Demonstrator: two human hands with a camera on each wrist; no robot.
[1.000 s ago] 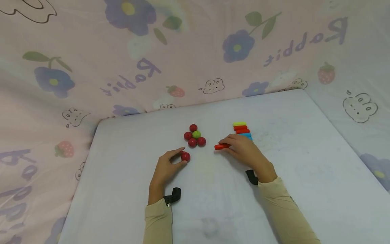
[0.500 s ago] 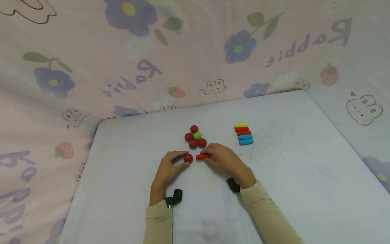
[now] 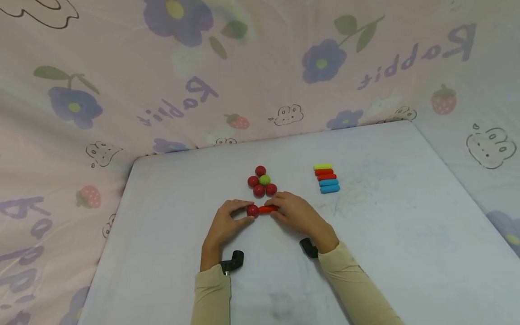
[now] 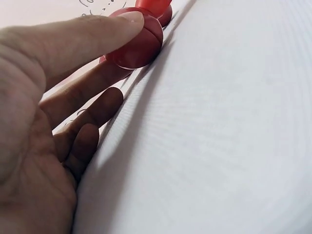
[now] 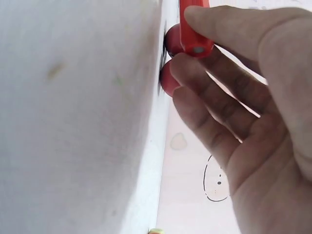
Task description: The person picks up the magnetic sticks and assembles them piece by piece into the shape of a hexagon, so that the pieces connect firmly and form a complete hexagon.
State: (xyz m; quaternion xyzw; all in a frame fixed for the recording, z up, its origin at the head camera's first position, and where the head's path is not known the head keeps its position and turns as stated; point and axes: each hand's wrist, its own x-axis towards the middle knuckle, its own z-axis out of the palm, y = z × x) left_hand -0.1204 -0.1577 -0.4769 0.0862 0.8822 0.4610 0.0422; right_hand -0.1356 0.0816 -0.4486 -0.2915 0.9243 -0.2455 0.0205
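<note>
In the head view my left hand (image 3: pixel 225 222) pinches a dark red ball (image 3: pixel 253 211) between thumb and fingers, low over the white table. My right hand (image 3: pixel 299 214) pinches a short red stick (image 3: pixel 266 209), whose left end meets the ball. The left wrist view has the thumb across the red ball (image 4: pixel 139 46), with the red stick (image 4: pixel 155 6) at its far side. In the right wrist view thumb and fingers grip the red stick (image 5: pixel 193 31); its near end is flat with a pale spot.
Just beyond the hands sits a cluster of several red balls (image 3: pixel 258 191) around a green ball (image 3: pixel 265 180). At the right lies a row of short sticks: yellow (image 3: pixel 322 167), red (image 3: pixel 324 172) and blue (image 3: pixel 329 189). A printed curtain (image 3: pixel 243 81) borders the white table (image 3: pixel 386 216).
My right hand has carried the red stick left from beside the stick row, until its end met the red ball. My left hand has shifted slightly right, still pinching the ball.
</note>
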